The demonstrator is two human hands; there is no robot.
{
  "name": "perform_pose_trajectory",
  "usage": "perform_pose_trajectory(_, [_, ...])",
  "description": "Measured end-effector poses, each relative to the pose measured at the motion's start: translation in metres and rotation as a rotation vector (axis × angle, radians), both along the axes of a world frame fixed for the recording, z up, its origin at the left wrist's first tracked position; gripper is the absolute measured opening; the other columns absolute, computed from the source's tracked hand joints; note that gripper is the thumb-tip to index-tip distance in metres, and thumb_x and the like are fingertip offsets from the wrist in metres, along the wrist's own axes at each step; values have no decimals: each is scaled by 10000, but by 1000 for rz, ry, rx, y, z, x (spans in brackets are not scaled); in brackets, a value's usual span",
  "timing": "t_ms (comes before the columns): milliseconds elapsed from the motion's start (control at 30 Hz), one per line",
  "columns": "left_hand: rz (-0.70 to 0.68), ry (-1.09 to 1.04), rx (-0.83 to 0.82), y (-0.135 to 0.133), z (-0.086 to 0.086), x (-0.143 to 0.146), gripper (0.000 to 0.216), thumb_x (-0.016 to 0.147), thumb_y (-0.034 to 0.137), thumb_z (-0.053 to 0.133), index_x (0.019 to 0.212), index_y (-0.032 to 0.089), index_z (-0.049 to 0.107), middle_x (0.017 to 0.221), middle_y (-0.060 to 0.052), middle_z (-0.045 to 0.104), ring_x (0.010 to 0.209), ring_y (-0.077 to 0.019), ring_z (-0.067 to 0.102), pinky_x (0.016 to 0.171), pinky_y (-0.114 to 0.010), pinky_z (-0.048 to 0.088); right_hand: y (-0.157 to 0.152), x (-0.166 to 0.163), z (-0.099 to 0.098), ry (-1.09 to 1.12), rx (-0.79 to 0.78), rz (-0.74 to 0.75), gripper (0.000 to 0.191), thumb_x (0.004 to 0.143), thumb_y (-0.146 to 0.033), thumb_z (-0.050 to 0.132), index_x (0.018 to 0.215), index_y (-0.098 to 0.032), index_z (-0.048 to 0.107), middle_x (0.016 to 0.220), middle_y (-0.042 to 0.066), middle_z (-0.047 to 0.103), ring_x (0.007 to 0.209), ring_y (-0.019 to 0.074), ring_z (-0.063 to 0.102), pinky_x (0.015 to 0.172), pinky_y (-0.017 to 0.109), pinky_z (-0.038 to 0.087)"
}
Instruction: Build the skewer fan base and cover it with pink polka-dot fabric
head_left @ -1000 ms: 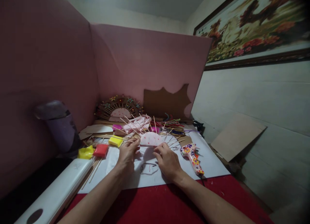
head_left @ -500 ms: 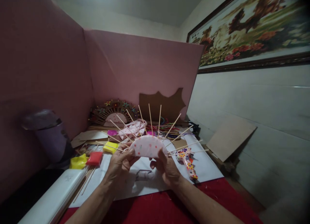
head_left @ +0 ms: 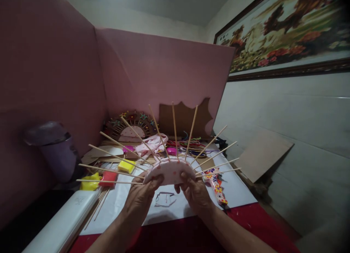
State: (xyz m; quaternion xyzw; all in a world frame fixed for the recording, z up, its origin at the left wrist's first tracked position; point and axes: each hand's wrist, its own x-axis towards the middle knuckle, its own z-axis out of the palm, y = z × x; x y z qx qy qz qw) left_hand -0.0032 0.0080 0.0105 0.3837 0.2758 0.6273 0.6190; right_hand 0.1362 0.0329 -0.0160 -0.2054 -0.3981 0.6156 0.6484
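Observation:
Between both hands is a half-round, pale pink padded piece [head_left: 170, 171] with red dots. Several thin wooden sticks [head_left: 175, 129] fan out from its curved edge. My left hand [head_left: 144, 193] grips its left end, thumb across the front and fingers behind. At the right end my right hand [head_left: 194, 189] pinches it the same way. The piece is held up over white paper [head_left: 123, 213], its curved side upward. Below it on the paper lies a pair of glasses [head_left: 165, 199]. A flower-patterned glue gun [head_left: 217, 187] rests right of my right hand.
Behind stand a decorated fan-shaped piece [head_left: 133, 131] and jagged brown cardboard [head_left: 183, 118]. Pink cloth [head_left: 151, 143], a yellow packet [head_left: 126, 166] and a red packet [head_left: 108, 178] lie left of centre. A white case [head_left: 62, 220] sits front left, a lidded purple bin [head_left: 58, 154] beyond it.
The padded piece has tilted and turned, bringing its left sticks nearer and showing its curved edge from above. Both hands have moved slightly right and down, keeping their hold.

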Motion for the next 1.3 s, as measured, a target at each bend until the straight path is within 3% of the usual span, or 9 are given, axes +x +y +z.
perform_pose_trajectory(133, [20, 74, 50, -4, 0, 0, 165, 678, 204, 655, 837, 170, 682, 784, -22, 667, 732, -140, 560, 746, -254, 429, -3, 0, 6, -8, 25, 13, 175, 654, -274, 722, 757, -161, 637, 626, -16, 529, 523, 95, 442, 406, 193, 364])
perform_pose_trajectory(267, [-7, 49, 45, -4, 0, 1, 204, 697, 202, 631, 893, 173, 681, 810, -34, 670, 770, -159, 570, 777, -278, 425, -3, -1, 7, -17, 54, 16, 136, 694, -269, 694, 763, -166, 638, 600, -26, 503, 488, 78, 418, 403, 184, 342])
perform_pose_trajectory(500, [31, -85, -45, 3, 2, 3, 201, 682, 182, 649, 879, 152, 681, 834, -54, 682, 823, -170, 597, 765, -268, 464, -1, -1, -4, -99, 160, 16, 310, 682, -434, 682, 787, -146, 640, 572, -11, 501, 488, 101, 429, 407, 214, 355])
perform_pose_trajectory(700, [72, -148, -120, 7, 2, 4, 279, 668, 166, 668, 946, 163, 665, 870, -59, 690, 866, -191, 613, 772, -296, 491, -6, 4, -1, -336, 170, -141, 296, 771, -380, 612, 613, -129, 607, 420, -48, 416, 379, 62, 364, 368, 197, 275])
perform_pose_trajectory(867, [91, -148, -135, 9, 2, 4, 335, 653, 150, 678, 987, 153, 650, 868, -70, 696, 876, -203, 622, 761, -291, 508, -7, 1, 3, -355, 130, -192, 315, 775, -375, 604, 578, -130, 592, 413, -49, 426, 341, 55, 368, 336, 193, 253])
perform_pose_trajectory(1133, [102, -197, -126, 10, 7, 3, 421, 681, 91, 621, 1088, 194, 591, 971, -50, 682, 878, -170, 628, 786, -268, 509, -9, 3, 2, -410, 196, -135, 445, 712, -531, 597, 495, -151, 517, 417, -32, 425, 412, 82, 384, 420, 224, 326])
perform_pose_trajectory(1300, [101, -207, -135, 12, 7, 2, 437, 702, 108, 607, 1127, 195, 563, 988, -59, 682, 912, -189, 624, 800, -285, 511, -13, 4, 9, -482, 140, -253, 417, 792, -447, 550, 503, -150, 592, 391, -23, 461, 425, 101, 438, 508, 244, 378])
